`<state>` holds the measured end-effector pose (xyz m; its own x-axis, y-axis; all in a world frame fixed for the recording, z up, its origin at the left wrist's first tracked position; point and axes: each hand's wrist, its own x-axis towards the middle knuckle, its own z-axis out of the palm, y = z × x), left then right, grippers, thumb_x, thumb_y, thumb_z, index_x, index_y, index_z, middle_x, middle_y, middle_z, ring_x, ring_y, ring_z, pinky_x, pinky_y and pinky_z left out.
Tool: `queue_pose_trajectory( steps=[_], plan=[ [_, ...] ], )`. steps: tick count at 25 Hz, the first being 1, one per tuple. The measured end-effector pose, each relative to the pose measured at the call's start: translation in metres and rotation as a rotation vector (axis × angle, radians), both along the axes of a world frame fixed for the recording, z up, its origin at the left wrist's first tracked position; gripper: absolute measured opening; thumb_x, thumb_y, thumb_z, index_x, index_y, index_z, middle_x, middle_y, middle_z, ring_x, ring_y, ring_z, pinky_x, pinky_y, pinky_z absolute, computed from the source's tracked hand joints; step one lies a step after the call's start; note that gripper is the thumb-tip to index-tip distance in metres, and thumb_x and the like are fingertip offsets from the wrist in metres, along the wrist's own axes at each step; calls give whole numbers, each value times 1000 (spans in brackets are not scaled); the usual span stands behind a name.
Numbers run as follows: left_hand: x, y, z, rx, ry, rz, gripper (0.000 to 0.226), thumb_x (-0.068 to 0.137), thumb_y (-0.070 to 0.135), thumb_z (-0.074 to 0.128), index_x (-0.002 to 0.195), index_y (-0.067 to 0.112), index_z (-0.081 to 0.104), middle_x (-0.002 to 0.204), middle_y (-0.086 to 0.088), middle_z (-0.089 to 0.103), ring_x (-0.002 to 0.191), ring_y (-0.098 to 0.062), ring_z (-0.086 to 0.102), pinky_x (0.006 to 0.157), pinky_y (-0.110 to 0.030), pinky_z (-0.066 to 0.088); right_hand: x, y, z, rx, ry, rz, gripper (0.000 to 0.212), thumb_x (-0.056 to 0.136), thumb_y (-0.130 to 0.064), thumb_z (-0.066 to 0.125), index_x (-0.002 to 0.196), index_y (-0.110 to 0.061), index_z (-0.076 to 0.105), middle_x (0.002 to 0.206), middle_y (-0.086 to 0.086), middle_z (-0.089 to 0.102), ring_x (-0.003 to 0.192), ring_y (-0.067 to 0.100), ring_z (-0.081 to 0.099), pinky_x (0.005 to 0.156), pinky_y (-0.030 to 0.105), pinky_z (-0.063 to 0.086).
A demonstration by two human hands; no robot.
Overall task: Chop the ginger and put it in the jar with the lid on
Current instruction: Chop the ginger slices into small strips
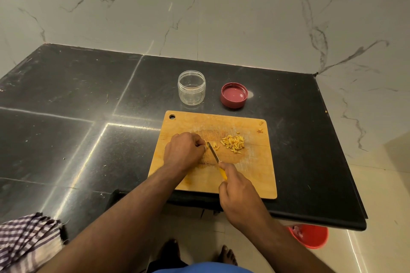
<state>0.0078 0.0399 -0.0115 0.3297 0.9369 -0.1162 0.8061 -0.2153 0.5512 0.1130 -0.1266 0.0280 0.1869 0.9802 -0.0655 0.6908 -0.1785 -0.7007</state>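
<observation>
- Chopping stage, well along by my read: pile of chopped ginger (234, 142) sits right of centre on the cutting board (255, 175), a few loose bits just beside the blade.
- Left hand (184, 150) is curled down on the board, fingers bunched at the blade; I guess it pins the last uncut piece, but that piece is hidden under the fingers, can't confirm.
- Right hand (238, 188) is wrapped round the yellow handle of the knife (213, 152), forefinger up near the blade; tip angled toward the left hand's fingertips.
- Jar (191, 87) stands upright, open and looks empty, behind the board, well apart from the hands.
- Red lid (233, 95) lies inside-up just right of the jar, not touching it.
- Left to do: finish cuts, move ginger into jar, close lid.
- Edges: the board's near edge sits at the front lip of the black counter (66, 99), near right corner about flush; I'd watch for it tipping.
- One stray scrap near the board's far right corner.
- Room: open counter left of the board and between board and jar; checked cloth (26, 241) at near left; orange bucket (310, 236) on floor below counter's right end.
</observation>
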Motion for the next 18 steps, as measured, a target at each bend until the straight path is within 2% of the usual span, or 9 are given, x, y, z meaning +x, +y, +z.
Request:
queue_pose_trajectory(
  steps=[8, 13, 18],
  plan=[
    [1, -2, 1, 7, -12, 19, 11, 87, 33, 69, 93, 29, 78, 86, 13, 71, 85, -12, 62, 72, -41, 59, 1, 16, -5, -67, -27, 28, 44, 100, -16, 37, 144, -23, 35, 118, 0, 59, 90, 8, 54, 69, 18, 35],
    [1, -3, 3, -4, -34, 26, 12, 88, 36, 70, 93, 28, 77, 85, 13, 70, 83, -10, 62, 72, -39, 59, 1, -2, -2, -61, 31, 39, 44, 101, -14, 37, 144, -20, 36, 117, 0, 58, 81, 3, 49, 63, 8, 32],
    [0, -4, 7, 0, -15, 16, 11, 89, 32, 69, 95, 26, 77, 88, 12, 71, 82, -9, 63, 72, -37, 60, 4, -15, 4, 19, 40, -25, 41, 100, -10, 40, 140, -20, 42, 103, -7, 58, 75, 6, 50, 64, 11, 34]
  ],
)
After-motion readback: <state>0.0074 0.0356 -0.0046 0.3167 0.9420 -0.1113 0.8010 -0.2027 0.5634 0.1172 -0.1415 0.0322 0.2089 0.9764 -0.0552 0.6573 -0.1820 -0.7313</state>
